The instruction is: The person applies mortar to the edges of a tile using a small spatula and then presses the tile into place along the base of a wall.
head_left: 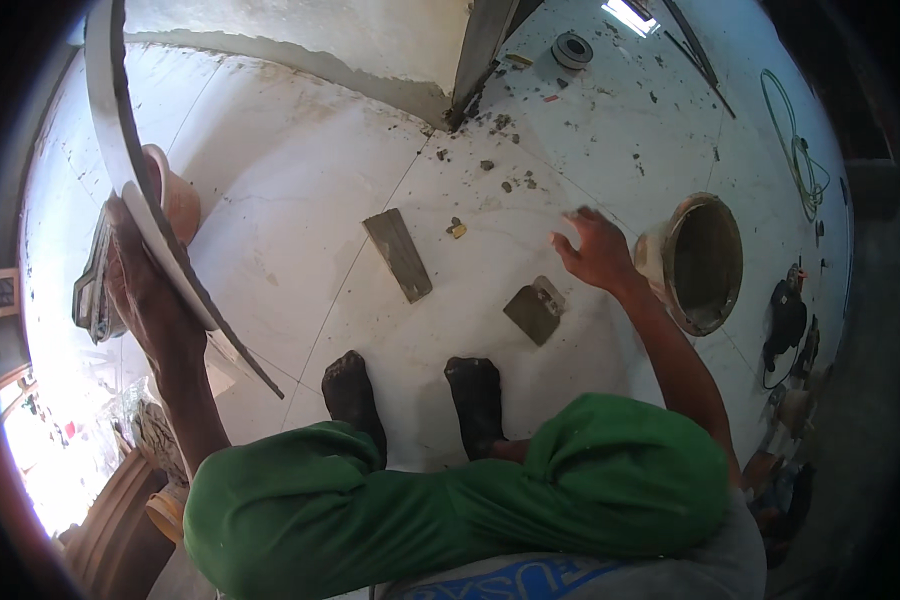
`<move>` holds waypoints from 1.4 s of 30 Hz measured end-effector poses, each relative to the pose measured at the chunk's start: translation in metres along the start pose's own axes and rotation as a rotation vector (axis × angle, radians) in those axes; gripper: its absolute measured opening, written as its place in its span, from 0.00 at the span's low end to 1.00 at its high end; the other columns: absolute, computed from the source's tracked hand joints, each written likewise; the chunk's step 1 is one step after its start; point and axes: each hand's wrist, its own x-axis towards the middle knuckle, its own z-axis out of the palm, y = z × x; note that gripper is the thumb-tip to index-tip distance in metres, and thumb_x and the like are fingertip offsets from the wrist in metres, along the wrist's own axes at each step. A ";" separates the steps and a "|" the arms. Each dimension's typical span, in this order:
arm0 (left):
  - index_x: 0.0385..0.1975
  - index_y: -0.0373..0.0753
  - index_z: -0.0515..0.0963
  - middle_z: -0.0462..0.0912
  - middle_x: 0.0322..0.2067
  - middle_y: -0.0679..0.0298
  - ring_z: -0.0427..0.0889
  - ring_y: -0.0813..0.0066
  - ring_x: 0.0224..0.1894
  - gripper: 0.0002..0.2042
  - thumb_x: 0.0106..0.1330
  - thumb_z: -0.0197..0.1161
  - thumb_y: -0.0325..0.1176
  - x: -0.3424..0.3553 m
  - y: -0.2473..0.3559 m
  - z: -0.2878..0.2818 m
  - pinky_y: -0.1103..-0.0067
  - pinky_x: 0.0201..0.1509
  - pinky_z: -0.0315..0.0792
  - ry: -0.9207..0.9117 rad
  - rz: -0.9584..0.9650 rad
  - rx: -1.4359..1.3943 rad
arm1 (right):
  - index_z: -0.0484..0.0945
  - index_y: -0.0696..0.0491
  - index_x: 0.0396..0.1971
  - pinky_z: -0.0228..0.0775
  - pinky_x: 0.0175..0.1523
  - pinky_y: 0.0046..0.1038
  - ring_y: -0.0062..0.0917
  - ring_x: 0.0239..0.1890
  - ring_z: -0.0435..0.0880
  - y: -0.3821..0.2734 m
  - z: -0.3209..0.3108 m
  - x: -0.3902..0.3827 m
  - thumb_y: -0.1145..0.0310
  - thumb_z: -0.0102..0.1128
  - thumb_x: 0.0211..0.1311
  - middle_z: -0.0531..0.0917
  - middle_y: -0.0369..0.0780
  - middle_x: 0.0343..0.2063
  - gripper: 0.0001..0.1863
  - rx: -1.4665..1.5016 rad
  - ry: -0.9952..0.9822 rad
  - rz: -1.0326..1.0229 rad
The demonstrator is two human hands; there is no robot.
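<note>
My left hand (140, 280) grips a long, narrow pale slab (135, 140) held upright on edge at the left. My right hand (595, 250) hangs open with fingers apart, holding nothing, left of a mortar-stained bucket (658, 262). Below that hand, a flat scraper (530, 316) lies on the white tiled floor (260, 280). A short greyish block (397, 255) lies at the centre.
Behind the slab are a pink bucket (178, 195) and stacked pieces (95, 285). A wall corner (450, 105) meets debris-strewn floor. At right are a tape roll (571, 50), green hose (800, 150) and black tool (785, 320). My socked feet (470, 400) stand below centre.
</note>
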 end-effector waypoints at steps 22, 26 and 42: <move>0.36 0.35 0.72 0.74 0.24 0.66 0.78 0.84 0.20 0.19 0.67 0.76 0.40 0.034 -0.107 -0.027 0.91 0.18 0.78 -0.328 -0.158 -0.560 | 0.72 0.55 0.68 0.55 0.80 0.49 0.49 0.75 0.65 -0.005 0.071 0.216 0.70 0.57 0.68 0.69 0.52 0.71 0.28 -0.023 0.233 -0.536; 0.37 0.34 0.72 0.75 0.24 0.64 0.79 0.82 0.19 0.19 0.68 0.76 0.41 0.038 -0.112 -0.026 0.91 0.18 0.78 -0.459 -0.145 -0.550 | 0.74 0.56 0.67 0.56 0.79 0.48 0.48 0.75 0.65 0.028 0.054 0.254 0.69 0.57 0.68 0.71 0.51 0.69 0.27 -0.048 0.505 -0.341; 0.38 0.37 0.72 0.72 0.23 0.67 0.76 0.86 0.19 0.17 0.71 0.72 0.43 0.022 -0.093 -0.019 0.92 0.18 0.75 -0.405 -0.184 -0.589 | 0.77 0.60 0.62 0.59 0.79 0.45 0.45 0.74 0.69 -0.122 0.124 0.133 0.69 0.60 0.69 0.74 0.50 0.70 0.23 0.326 0.192 -0.612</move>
